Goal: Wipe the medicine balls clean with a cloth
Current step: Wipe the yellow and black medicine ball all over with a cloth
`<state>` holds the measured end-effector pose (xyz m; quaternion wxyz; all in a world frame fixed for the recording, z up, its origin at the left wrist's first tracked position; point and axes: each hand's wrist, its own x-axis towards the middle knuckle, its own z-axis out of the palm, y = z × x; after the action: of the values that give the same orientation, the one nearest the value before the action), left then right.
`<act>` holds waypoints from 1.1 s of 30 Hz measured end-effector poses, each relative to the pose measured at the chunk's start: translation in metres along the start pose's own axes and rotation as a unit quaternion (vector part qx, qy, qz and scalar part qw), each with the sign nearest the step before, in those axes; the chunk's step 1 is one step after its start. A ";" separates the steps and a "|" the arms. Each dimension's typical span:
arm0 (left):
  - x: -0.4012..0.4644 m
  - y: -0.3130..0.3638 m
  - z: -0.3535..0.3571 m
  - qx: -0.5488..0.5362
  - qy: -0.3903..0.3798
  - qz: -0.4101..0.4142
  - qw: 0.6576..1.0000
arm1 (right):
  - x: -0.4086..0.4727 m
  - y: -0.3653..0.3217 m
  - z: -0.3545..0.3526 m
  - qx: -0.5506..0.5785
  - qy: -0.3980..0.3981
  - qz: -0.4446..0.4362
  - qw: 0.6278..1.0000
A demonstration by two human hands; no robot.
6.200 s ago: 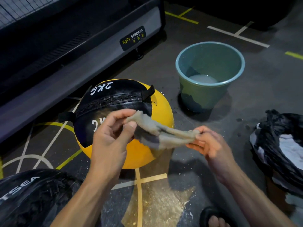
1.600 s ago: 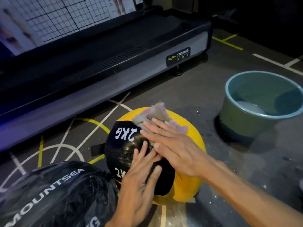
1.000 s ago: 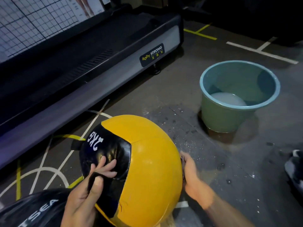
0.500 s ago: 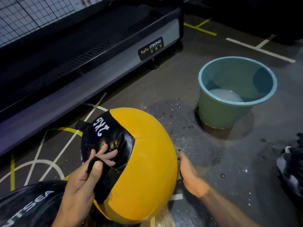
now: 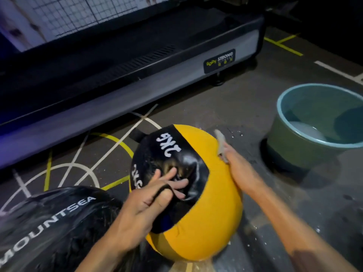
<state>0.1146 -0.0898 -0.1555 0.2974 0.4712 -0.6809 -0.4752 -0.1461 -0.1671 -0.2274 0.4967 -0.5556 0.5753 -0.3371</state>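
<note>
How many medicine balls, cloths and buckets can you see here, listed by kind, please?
Medicine balls: 2, the yellow and black ball and the black ball
Cloths: 1, the grey cloth under the right hand
Buckets: 1, the green bucket
Total: 4

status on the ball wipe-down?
Done: nothing shows as finished. In hand: left hand grips the strap of the yellow-and-black 2KG ball; right hand runs the cloth along its far side. Left: black MOUNTSEA ball.

Dark floor: yellow-black ball, black ball, teal bucket.
</note>
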 end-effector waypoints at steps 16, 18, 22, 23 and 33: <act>0.017 0.013 0.036 0.137 -0.078 0.105 0.982 | 0.035 -0.106 0.036 -0.336 -0.160 -0.285 0.883; 0.023 0.015 0.048 0.154 -0.096 0.131 0.975 | 0.061 -0.107 0.025 -0.372 -0.113 -0.185 0.903; 0.030 0.014 0.056 0.157 -0.119 0.131 0.972 | 0.057 -0.118 0.033 -0.430 -0.178 -0.194 0.863; 0.030 0.012 0.056 0.157 -0.118 0.132 0.972 | 0.045 -0.117 0.035 -0.422 -0.219 -0.229 0.849; 0.059 0.016 0.087 0.244 -0.097 0.147 0.954 | 0.007 -0.081 -0.025 -0.267 -0.053 -0.212 0.939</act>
<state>0.0125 -0.1108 -0.1754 0.1720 0.3757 -0.8634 -0.2894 -0.1439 -0.1907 -0.1457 0.2767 -0.7940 0.4860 -0.2381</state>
